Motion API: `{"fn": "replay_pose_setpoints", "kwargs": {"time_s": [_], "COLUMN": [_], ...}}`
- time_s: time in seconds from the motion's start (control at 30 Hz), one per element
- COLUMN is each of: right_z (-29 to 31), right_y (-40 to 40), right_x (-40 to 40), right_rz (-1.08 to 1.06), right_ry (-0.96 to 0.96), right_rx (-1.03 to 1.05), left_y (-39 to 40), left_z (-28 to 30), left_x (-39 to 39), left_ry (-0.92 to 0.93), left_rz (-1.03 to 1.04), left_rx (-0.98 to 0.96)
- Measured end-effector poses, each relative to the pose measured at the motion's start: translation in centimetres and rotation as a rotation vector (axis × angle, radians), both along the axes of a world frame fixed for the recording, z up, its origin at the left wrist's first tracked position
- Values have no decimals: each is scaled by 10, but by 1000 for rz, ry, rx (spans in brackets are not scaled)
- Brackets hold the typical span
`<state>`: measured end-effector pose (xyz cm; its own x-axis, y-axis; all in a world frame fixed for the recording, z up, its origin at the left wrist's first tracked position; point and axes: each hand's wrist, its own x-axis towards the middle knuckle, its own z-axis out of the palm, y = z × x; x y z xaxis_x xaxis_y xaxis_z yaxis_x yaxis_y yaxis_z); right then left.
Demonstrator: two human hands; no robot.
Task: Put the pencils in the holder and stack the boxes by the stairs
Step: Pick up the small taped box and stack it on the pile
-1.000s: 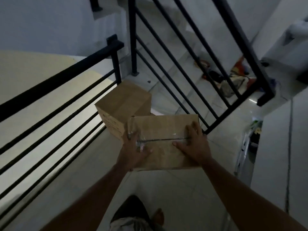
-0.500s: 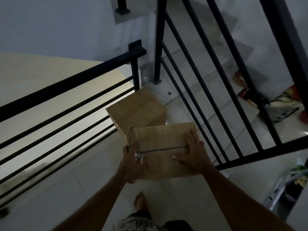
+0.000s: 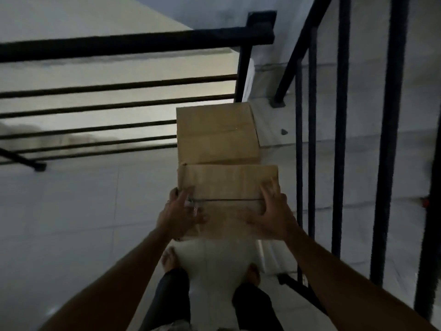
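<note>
Nearest, the left hand (image 3: 180,215) and right hand (image 3: 270,217) each clamp a side of the carried cardboard box (image 3: 228,187), held above the floor. Beyond sits the second cardboard box (image 3: 217,133) by the stair railing (image 3: 243,75). Stacking seems underway; next, lift forward and lower squarely on top.

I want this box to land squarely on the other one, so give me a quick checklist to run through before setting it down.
1. Grip: left hand and right hand both hold the carried box at its near corners: ok.
2. Target: the box on the floor has a flat, bare top: ok.
3. Alignment: the carried box sits nearer the person and juts further right than the floor box: not ok yet.
4. Height above the target top: cannot tell.
5. Railing clearance on the right: bars stand clear of the box: ok.
6. Feet under the load: cannot tell.
</note>
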<state>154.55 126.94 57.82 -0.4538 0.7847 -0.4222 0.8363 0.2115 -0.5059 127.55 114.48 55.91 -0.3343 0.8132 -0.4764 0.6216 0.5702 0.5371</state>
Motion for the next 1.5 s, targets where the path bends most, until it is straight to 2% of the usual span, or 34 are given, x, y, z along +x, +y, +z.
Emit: {"fn": "replay_pose_setpoints", "kwargs": {"time_s": [0.2,0.6,0.77,0.93,1.07,1.13,1.23,1.37,1.5], "right_z": [-66,-210,-263,-291,-282,-266,-230,-165,-96], "right_y": [31,82,102,109,106,100,86,68,52], "right_x": [5,-25,-37,-37,-39,-44,-53,-64,-81], "right_rz": [61,87,76,83,146,142,135,195,274], "right_ry": [4,-4,-33,-13,-137,-182,-189,-152,-102], "right_rx": [-68,-37,-36,6,36,69,101,136,189], "left_y": [5,50,70,77,75,76,76,61,38], "left_z": [-51,-190,-247,-278,-269,-250,-210,-144,-78], "left_x": [21,2,-5,-12,-12,-9,-5,-5,-11], "left_ry": [-7,3,20,82,35,78,119,125,165], "left_rz": [66,125,94,52,49,92,153,81,93], "left_rx": [-15,-34,-48,-36,-50,-55,-44,59,100]}}
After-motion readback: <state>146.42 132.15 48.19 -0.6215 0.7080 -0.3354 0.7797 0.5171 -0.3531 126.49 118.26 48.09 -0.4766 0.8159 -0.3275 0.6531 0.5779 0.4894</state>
